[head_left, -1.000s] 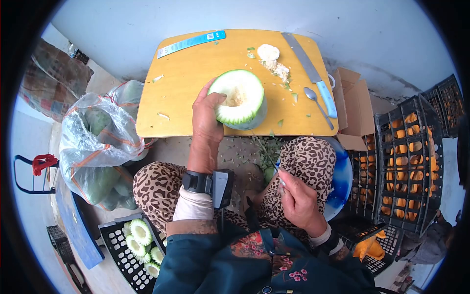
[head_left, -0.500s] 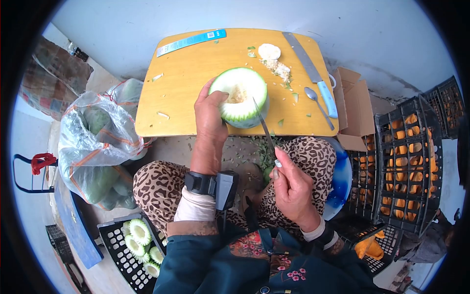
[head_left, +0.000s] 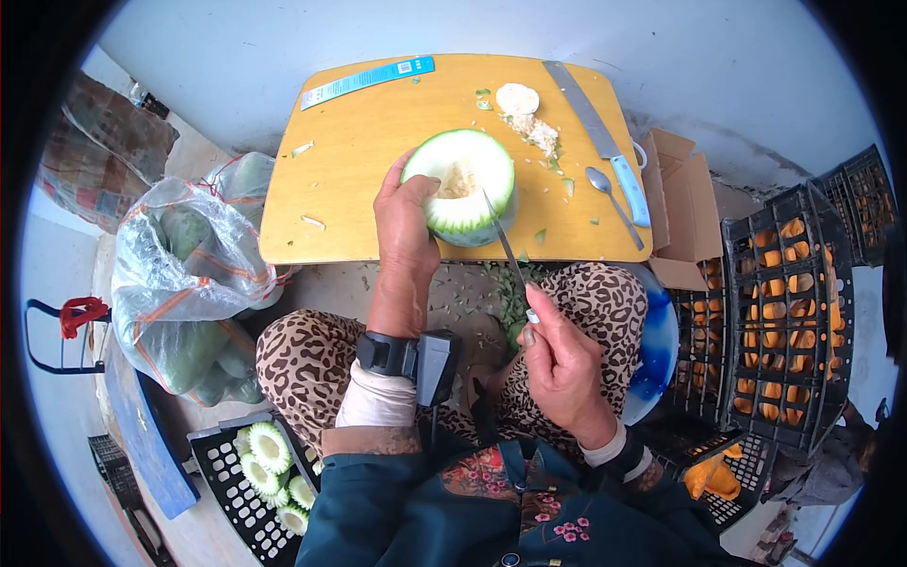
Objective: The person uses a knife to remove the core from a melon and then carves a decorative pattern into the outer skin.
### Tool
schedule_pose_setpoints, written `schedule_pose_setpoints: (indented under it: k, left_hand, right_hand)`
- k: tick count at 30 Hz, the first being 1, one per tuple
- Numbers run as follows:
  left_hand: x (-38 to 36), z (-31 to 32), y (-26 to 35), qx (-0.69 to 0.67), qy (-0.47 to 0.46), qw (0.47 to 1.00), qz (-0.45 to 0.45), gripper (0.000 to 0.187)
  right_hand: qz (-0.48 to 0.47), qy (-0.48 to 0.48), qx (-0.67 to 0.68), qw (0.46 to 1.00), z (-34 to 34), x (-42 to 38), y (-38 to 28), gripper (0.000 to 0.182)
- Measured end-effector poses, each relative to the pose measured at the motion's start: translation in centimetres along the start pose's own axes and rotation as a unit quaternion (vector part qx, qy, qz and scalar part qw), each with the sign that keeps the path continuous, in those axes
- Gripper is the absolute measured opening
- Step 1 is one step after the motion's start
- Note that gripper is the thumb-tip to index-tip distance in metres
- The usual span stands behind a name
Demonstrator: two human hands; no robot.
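Observation:
A cut winter melon (head_left: 487, 156) stands on the table's near edge, its white top tilted toward me, with a seedy hollow in the middle and a notched rim along the front. My left hand (head_left: 406, 213) grips its left side, thumb over the top near the hollow. In my right hand (head_left: 564, 369), closed around the handle, is a slim knife (head_left: 507, 249). The blade points up and away, its tip at the melon's front right rim near the hollow. My fingers partly cover the handle.
The yellow table (head_left: 350, 170) also bears a large blue-handled knife (head_left: 588, 118), a spoon (head_left: 614, 203), seed pulp (head_left: 537, 134) and a blue sleeve (head_left: 368, 82). A plastic bag of melons (head_left: 194, 283) stands left. A crate with carved pieces (head_left: 227, 482) is below; pumpkin crates (head_left: 789, 321) are right.
The knife and my right hand have shifted slightly left, bringing the blade tip a little closer to the hollow. My left hand keeps its grip, and the melon stays nearly still.

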State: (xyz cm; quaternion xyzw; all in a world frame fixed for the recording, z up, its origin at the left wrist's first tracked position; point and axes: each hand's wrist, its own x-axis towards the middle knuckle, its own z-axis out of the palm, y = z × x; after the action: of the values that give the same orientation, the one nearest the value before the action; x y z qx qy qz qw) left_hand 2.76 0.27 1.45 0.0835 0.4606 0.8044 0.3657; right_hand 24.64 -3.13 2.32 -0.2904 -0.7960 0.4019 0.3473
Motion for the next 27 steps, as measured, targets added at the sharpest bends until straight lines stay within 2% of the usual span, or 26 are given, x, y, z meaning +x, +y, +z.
schedule_pose_setpoints:
  k: [6,9,15,18,21,27]
  left_hand:
    - [-0.2,0.2,-0.1,0.008,0.004,1.0,-0.001,0.047]
    - [-0.3,0.3,0.0,0.008,0.006,1.0,0.001,0.047]
    - [-0.5,0.7,0.0,0.027,0.012,1.0,0.005,0.047]
    - [-0.5,0.8,-0.1,0.03,0.021,0.999,0.005,0.047]
    - [-0.6,0.9,0.1,0.055,0.005,0.998,0.006,0.053]
    - [-0.3,0.6,-0.2,0.031,0.011,0.999,0.009,0.047]
  right_hand:
    - [-0.04,0.002,-0.081,0.996,0.2,-0.4,0.0,0.056]
    - [-0.024,-0.004,-0.103,0.994,-0.1,-1.0,-0.1,0.057]
    - [-0.032,0.029,-0.069,0.997,-0.5,-1.1,0.2,0.052]
    - [0.072,-0.007,-0.013,0.997,-1.0,-1.6,-0.4,0.05]
    - [0.083,-0.009,-0.007,0.996,-1.2,-1.8,-0.5,0.049]
    - [0.102,-0.019,0.002,0.995,-1.5,-2.1,-0.8,0.047]
